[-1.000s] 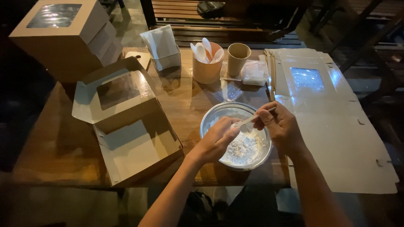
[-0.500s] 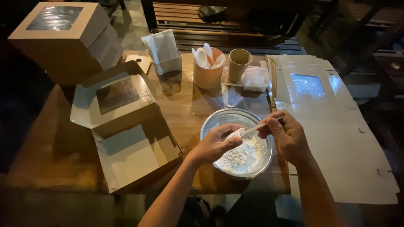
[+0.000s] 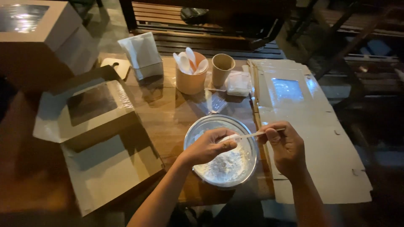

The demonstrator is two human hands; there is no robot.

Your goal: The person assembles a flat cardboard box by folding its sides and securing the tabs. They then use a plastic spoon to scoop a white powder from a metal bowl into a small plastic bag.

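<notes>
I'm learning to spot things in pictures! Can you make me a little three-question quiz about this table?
1. True or false: the open cardboard box lies left of the metal bowl.
2. What do both hands hold over the bowl? A) a thin white stick B) a cup C) a napkin
3. Fill in: the white spoons stand in a ____.

Key: 1 true. 2 A: left hand and right hand pinch the white stick. 3 cup.

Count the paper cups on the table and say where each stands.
2. The wider cup, holding white spoons, stands behind the bowl. The narrower empty cup stands just right of it. Others may be hidden behind the boxes.
</notes>
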